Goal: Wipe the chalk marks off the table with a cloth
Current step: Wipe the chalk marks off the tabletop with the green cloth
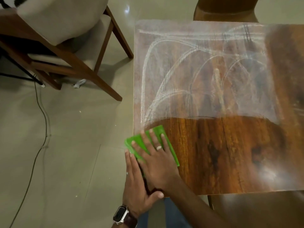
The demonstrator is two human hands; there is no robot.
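Table (230, 153) top is bare w/ open room across all its wood, nothing standing on it. Chair (54, 38) sits off left on floor, well apart; another chair (225, 10) at far edge.

The cloth (158, 137) lies on the bench (230, 153) at its near left edge, partly overhanging it. The right hand (156, 160) lies flat on the cloth; the left hand (136, 183) sits beside it along the bench's left edge. Chalk marks (189, 74) cover the far part of the bench. A chair (62, 46) stands on the floor (65, 145) to the left, another chair (225, 9) behind the bench.
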